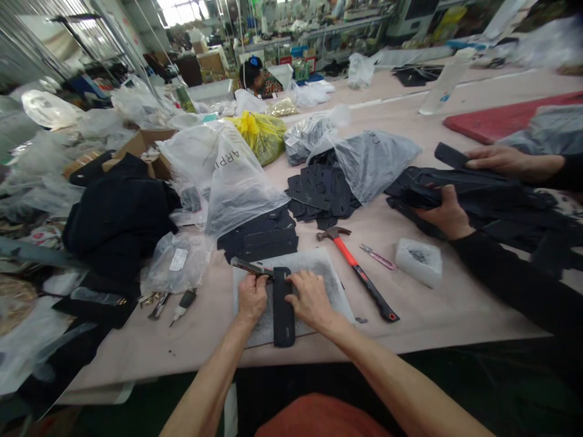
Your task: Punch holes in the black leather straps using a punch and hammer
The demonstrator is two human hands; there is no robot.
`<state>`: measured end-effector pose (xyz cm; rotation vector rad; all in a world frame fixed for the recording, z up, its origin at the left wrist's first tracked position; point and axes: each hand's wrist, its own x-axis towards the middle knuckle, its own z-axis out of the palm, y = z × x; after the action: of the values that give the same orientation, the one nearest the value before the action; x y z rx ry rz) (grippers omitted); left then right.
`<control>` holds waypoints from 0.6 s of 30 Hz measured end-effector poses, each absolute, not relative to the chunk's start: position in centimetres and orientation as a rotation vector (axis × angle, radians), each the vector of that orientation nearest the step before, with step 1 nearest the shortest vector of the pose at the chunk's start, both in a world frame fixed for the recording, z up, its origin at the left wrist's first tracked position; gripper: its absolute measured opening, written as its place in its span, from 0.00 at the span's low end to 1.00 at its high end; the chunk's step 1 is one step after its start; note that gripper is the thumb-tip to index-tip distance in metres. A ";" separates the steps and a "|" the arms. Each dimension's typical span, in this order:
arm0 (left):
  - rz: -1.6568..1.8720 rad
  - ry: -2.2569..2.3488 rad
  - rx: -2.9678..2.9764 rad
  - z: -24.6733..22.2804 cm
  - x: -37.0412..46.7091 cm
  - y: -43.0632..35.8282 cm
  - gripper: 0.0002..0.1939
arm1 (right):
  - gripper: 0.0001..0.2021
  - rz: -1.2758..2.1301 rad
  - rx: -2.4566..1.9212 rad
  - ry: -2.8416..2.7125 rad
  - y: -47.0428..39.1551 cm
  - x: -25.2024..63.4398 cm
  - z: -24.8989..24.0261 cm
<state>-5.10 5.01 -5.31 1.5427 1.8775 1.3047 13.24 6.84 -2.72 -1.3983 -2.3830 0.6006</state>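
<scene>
Near table edge [182,358] — hands pressing black strip [283,309] on pad [328,279] (hammer [359,273] close right).

Printed in dark capitals down the side of the clear plastic bag [237,176] at the middle of the table: "ARP", with further letters lost in the folds. Stuck on the smaller clear bag [177,262] near the left hand [252,298]: a white label [178,260], its print too small to read. Nothing else legible.

Tool [248,266] tip under left hand [252,297]; strap [283,306] top beneath fingers [300,285]
</scene>
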 end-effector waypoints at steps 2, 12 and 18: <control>1.280 1.800 1.611 -5.6 -5.0 4.5 0.13 | 0.13 0.584 -1.433 -2.368 7.7 13.0 -2.6; 1.416 1.853 1.433 -6.2 -5.0 4.3 0.12 | 0.45 0.357 -1.219 -2.640 3.7 12.7 -1.2; 1.430 1.835 1.325 -6.1 -5.1 4.3 0.12 | 0.39 0.308 -0.986 -2.867 1.9 14.9 -4.0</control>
<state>-5.09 4.34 -6.13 1.3245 1.8348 1.4304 14.92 1.86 -3.99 -0.9857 -2.8667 0.3076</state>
